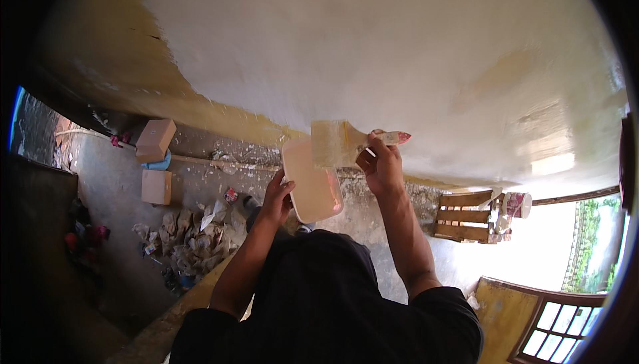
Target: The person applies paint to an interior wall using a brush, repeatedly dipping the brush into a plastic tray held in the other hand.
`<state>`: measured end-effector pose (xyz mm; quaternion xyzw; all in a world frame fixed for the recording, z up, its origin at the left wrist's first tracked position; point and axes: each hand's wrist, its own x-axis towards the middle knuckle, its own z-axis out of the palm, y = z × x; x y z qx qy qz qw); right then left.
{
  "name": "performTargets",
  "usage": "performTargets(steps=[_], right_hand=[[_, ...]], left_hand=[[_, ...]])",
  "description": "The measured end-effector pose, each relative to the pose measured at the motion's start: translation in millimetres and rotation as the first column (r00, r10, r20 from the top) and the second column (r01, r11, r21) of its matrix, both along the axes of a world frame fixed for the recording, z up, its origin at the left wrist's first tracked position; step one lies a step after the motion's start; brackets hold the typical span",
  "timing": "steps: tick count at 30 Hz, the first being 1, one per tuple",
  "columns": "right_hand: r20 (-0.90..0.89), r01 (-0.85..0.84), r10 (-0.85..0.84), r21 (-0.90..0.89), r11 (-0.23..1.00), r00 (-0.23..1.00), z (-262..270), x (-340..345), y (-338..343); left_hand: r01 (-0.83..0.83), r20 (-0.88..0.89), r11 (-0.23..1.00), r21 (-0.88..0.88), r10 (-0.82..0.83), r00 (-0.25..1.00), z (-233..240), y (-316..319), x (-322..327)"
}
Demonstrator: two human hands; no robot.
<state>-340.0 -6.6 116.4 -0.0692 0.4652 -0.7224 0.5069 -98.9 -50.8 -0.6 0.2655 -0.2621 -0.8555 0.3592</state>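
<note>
My left hand (278,195) grips the left side of a shallow rectangular plastic tub (312,196), its thumb over the rim. Pale, cream-coloured paint appears to cover the inside of the tub. A wide flat paintbrush (332,143) is in my right hand (384,161), held by its worn wooden handle with a red tip. The pale bristles point left and overlap the tub's upper right corner in view; whether they touch it I cannot tell. Beyond both hands rises a wall (349,54), coated whitish over most of its face, with yellow showing at the left and along the bottom.
Crumpled paper (194,234) lies heaped on the floor at the left. Two cardboard boxes (156,187) and a blue round item (159,160) stand beside a long pole (224,165). At the right are a wooden slatted crate (464,215), a paint bucket (517,205) and a paned window (561,326).
</note>
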Motion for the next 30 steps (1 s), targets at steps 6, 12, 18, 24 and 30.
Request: performTargets(steps=[6, 12, 18, 24, 30], right_hand=[[-0.678, -0.121, -0.254, -0.454, 0.883, 0.69, 134.7, 9.8, -63.2], [-0.394, -0.5, -0.677, -0.466, 0.73, -0.621, 246.3, 43.6, -120.0], [-0.08, -0.265, -0.283, -0.187, 0.946, -0.956, 120.1, 21.8, -154.6], [-0.433, -0.362, -0.323, 0.009, 0.932, -0.841, 37.5, 50.3, -126.4], [-0.813, -0.34, -0.165, 0.042, 0.94, -0.559, 164.3, 12.6, -153.5]], left_hand=[[-0.054, -0.016, 0.999, -0.006, 0.054, 0.998, 1.4, -6.6, 19.1], [-0.137, -0.04, 0.99, -0.02, 0.136, 0.99, 4.1, -31.1, 55.5], [-0.195, -0.113, 0.979, -0.06, 0.187, 0.976, 21.6, -67.7, 74.8], [-0.263, -0.12, 0.962, -0.066, 0.254, 0.96, 12.7, -87.7, 107.4], [-0.278, -0.111, 0.96, -0.029, 0.273, 0.956, -5.5, -91.6, 124.2]])
